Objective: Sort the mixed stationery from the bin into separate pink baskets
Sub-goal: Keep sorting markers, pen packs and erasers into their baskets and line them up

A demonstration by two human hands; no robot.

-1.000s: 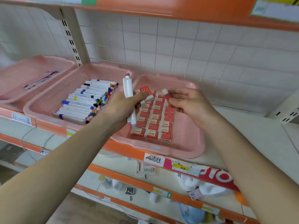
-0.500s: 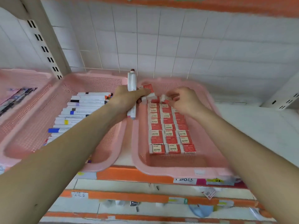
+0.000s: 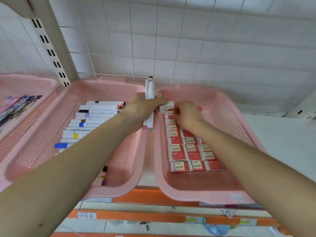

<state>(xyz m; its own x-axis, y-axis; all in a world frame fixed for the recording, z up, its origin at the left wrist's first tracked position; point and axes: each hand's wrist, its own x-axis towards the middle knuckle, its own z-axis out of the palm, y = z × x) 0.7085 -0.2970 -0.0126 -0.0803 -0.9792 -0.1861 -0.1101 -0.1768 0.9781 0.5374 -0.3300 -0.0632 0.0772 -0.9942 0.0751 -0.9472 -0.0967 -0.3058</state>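
left hand [image 3: 141,109] grips markers [image 3: 149,88], right hand [image 3: 187,115] erasers [image 3: 168,106]

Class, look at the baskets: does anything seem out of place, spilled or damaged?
Nothing spilled or damaged. Markers lie in rows in the middle basket, erasers in a grid in the right basket. Only the left hand's mixed bundle of markers and erasers is unsorted.

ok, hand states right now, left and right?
Left hand: grips white markers, held upright.
Right hand: fingers curled, pinches an eraser next to the left hand.
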